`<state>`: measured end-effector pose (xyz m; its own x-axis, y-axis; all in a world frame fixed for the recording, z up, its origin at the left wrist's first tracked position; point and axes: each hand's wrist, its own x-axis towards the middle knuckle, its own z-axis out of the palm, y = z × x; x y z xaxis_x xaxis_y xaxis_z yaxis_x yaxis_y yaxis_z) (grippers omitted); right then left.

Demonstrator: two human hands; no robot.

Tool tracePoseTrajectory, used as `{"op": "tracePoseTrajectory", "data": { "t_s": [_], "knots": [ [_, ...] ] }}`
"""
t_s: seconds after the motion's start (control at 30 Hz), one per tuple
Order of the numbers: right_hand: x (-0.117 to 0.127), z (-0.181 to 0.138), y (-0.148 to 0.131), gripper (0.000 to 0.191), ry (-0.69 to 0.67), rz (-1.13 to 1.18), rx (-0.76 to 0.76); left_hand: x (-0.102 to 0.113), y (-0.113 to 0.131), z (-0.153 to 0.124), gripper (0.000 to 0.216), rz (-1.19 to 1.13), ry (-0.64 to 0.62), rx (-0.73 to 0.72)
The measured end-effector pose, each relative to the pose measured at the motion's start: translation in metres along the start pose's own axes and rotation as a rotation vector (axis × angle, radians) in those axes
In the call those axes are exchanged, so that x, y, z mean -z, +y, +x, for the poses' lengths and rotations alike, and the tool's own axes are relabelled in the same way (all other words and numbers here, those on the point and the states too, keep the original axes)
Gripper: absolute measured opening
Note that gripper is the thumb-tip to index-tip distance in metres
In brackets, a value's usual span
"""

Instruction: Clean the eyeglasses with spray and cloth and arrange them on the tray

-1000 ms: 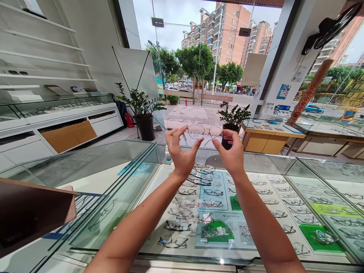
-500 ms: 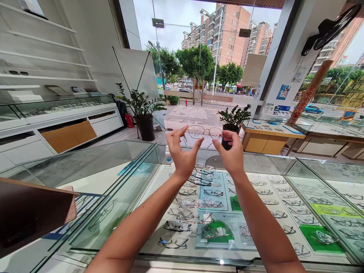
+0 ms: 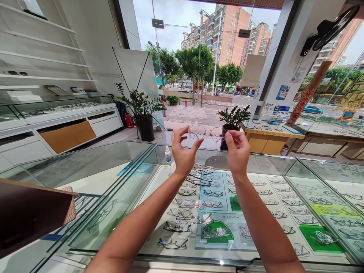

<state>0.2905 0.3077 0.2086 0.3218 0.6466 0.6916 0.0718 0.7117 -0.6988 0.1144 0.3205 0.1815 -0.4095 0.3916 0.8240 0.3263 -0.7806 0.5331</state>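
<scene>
Holds one pair of thin-rimmed eyeglasses [image 3: 208, 130] raised in front of the body, lenses side by side, above the far part of a glass display case [image 3: 267, 160]. Supports the left end with the left hand [image 3: 183, 153], between index fingertip at the outer rim and thumb near the lower lens edge, the two set well apart. Pinches the right end with the right hand [image 3: 239, 151], between closed thumb and index finger. Extends both forearms over the case. Includes, inside the case, rows of spectacle frames [image 3: 178, 226], one on a green panel [image 3: 330, 246] at right. Shows an upright white bottle [image 3: 168, 156] just beside the left hand. Shows, farther back, a large potted plant [image 3: 146, 129], a red fire extinguisher [image 3: 129, 121] near it, and a wall fan [image 3: 324, 32] at upper right.
</scene>
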Motion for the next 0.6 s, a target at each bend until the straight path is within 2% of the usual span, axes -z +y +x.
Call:
{"op": "tracePoseTrajectory", "data": {
  "t_s": [0.13,0.33,0.6],
  "knots": [
    [0.000,0.000,-0.001,0.029,0.038,0.086,-0.054,-0.003,-0.008,-0.002,0.059,-0.055,-0.006,-0.025],
    [0.000,0.001,-0.003,0.025,-0.024,0.302,-0.147,-0.005,-0.012,-0.002,0.061,-0.075,-0.031,0.018],
    [0.001,0.003,-0.006,0.023,-0.036,0.358,-0.190,-0.004,-0.013,-0.002,0.061,-0.094,-0.036,0.050]
  ]
}}
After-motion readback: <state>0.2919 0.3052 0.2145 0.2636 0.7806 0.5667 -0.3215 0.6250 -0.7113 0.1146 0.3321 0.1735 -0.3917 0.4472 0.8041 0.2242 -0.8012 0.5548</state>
